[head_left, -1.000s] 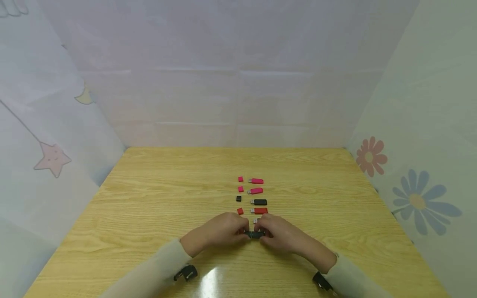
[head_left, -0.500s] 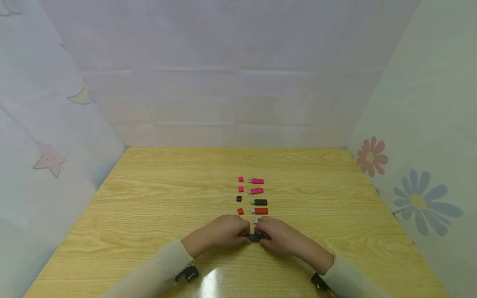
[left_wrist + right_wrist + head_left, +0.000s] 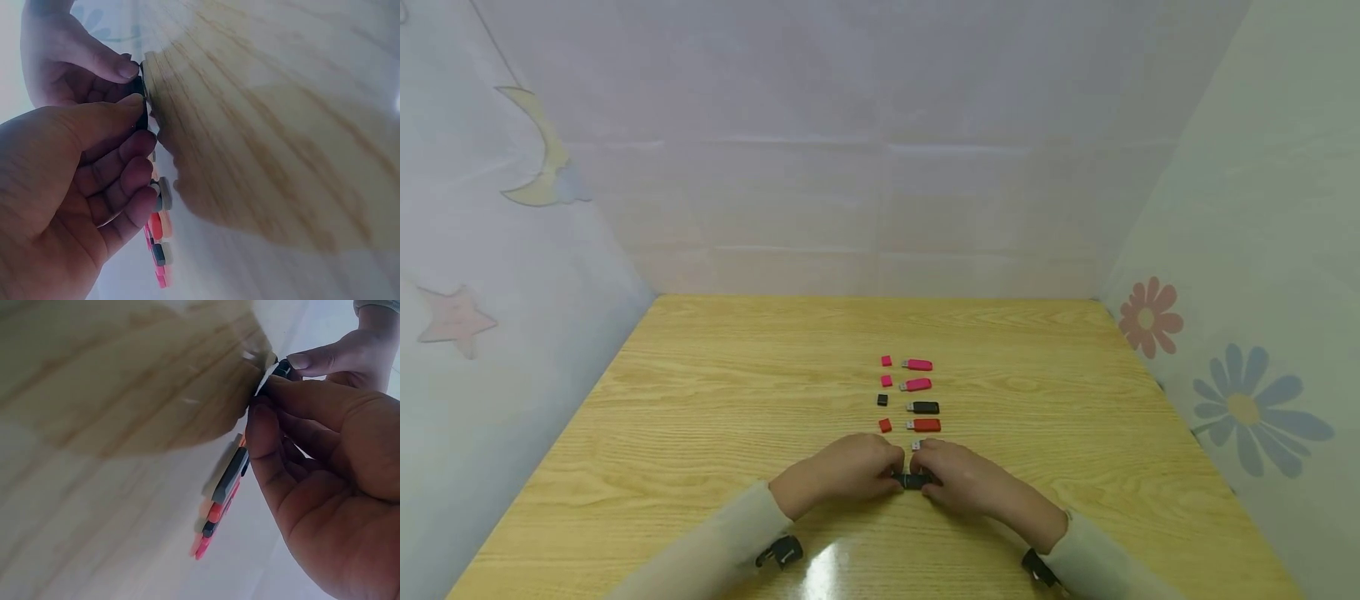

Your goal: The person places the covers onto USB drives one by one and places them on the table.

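Observation:
Low in the middle of the head view, a black USB stick lies between my two hands, just over or on the wooden table. My left hand pinches its left end, the cap, between thumb and fingers. My right hand pinches the body at the right end. A thin pale line marks the join of cap and body. In the left wrist view, the thumb of the left hand presses on the dark stick. The right wrist view has the right hand close round the stick, covering much of it.
Beyond the hands, uncapped USB sticks lie in a column: two pink, a black one and a red one. Another metal plug shows, partly hidden by the right hand. Small matching caps line up to their left.
Both hands have shifted slightly towards the person, carrying the black USB stick with them. Their grip looks the same. The sticks and caps in the column stay put.

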`<state>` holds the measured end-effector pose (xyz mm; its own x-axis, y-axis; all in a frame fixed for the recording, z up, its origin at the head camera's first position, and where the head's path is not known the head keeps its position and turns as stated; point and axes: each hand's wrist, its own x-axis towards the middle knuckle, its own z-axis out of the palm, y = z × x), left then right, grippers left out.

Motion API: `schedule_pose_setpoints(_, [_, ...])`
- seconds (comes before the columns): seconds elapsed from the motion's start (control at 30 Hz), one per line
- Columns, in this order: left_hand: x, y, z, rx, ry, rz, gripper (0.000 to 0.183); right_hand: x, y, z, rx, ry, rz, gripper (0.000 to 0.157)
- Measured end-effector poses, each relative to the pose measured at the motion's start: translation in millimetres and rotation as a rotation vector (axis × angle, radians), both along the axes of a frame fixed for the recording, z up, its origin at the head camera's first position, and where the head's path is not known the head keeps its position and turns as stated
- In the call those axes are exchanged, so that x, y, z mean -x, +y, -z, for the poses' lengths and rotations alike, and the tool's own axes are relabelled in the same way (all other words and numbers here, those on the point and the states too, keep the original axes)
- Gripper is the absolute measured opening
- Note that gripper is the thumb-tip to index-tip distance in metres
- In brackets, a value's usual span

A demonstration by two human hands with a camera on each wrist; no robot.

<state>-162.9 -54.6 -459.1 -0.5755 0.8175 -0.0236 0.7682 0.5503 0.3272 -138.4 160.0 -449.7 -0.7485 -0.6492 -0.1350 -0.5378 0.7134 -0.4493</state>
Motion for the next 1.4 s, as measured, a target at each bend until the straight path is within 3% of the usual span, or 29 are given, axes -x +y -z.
schedule_pose_setpoints(0.37, [-0.4, 2.0, -2.2, 0.007, -0.058, -0.003, 0.012, 1.2, -3.4, -1.5, -0.026, 0.015, -0.02, 0.012])
schedule_pose_setpoints(0.57, [-0.1, 1.8, -1.2, 0.021, -0.055, -0.002, 0.011, 1.8, -2.3, -2.3, -0.017, 0.012, -0.025, 0.013])
schedule_pose_setpoints(1.13, [0.6, -3.3, -2.1, 0.034, -0.099, -0.055, 0.012, 2.9, 1.6, -2.7, 0.023, -0.023, -0.006, 0.016])
schedule_pose_setpoints(1.4, [13.0, -13.2, -19.7, -0.005, -0.037, -0.124, 0.012, 7.8, 10.2, -16.6, 0.007, 0.021, 0.068, 0.024])
